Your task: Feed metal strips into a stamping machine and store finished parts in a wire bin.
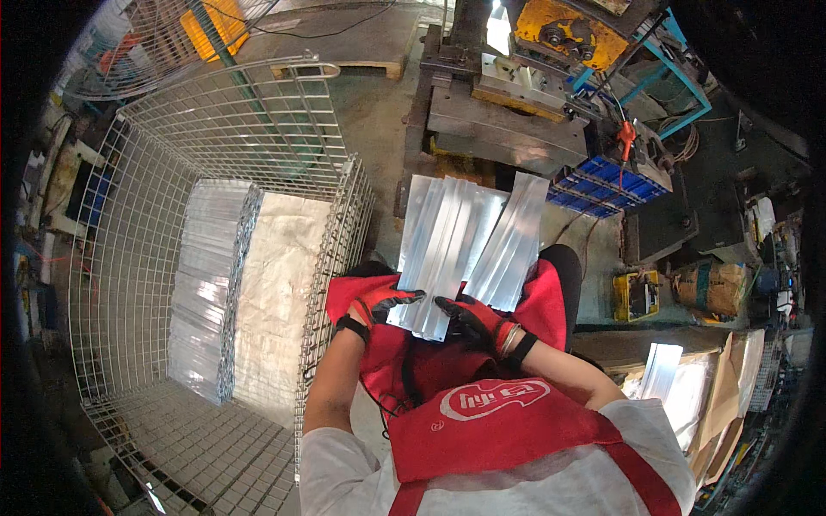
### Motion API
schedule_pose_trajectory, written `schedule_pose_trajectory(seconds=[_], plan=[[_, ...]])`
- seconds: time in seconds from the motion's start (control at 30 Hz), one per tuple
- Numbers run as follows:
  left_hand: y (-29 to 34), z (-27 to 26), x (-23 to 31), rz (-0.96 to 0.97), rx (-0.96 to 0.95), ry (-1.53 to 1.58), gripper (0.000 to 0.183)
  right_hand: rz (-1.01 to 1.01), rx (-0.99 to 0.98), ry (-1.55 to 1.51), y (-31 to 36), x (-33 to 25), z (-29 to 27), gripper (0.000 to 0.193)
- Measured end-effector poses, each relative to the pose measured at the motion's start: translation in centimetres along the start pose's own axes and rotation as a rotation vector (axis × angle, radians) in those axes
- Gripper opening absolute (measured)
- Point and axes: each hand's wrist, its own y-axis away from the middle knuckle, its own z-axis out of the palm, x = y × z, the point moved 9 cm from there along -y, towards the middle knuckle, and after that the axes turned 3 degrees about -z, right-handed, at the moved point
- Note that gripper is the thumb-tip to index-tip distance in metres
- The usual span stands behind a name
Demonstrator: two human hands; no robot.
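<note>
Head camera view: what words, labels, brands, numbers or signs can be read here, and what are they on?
Red apron: a white outlined emblem with lettering inside; I won't copy its wording.
Same apron: a small white circled mark beside the emblem, likewise not copied.
Metal strips: no text that I can make out.
Anything in the background is too small or blurred to read.

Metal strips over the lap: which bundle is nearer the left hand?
The left bundle, whose lower end lies between the left hand and right hand; the right bundle slants farther off, toward the upper right.
</note>
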Motion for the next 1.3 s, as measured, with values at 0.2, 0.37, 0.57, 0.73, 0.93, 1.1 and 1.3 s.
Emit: schedule_pose_trajectory(seconds=[0.2, 0.37, 0.57, 0.73, 0.93, 1.1, 1.3], plan=[[3.8, 5.1, 2.8, 0.064, 0.091, 0.078, 0.041, 0.448, 0.021, -0.737, 0.5, 3.9, 0.4, 0.046], [5.0, 8.6, 1.8, 0.057, 0.190, 0.115, 0.042, 0.126, 0.055, -0.924, -0.5, 3.9, -2.0, 0.048], [6.9, 13.5, 4.0, 0.288, 0.160, -0.047, 0.042, -0.059, 0.236, -0.906, 1.1, 4.4, -6.1, 0.054], [9.2, 16.7, 4.2, 0.337, 0.047, -0.026, 0.051, -0.449, 0.066, -0.465, 4.9, -6.8, -4.1, 0.049], [7.1, 18.3, 5.4, 0.331, 0.042, -0.127, 0.052, -0.353, 0.239, -0.498, 5.1, -8.5, -4.8, 0.035], [2.8, 16.7, 5.8, 0.217, 0.114, -0.120, 0.049, -0.434, 0.341, -0.450, 4.2, -8.4, -8.6, 0.030], [-0.7, 16.0, 7.6, 0.278, 0.122, 0.026, 0.048, -0.400, 0.329, -0.492, 1.9, -6.4, -12.3, 0.047]])
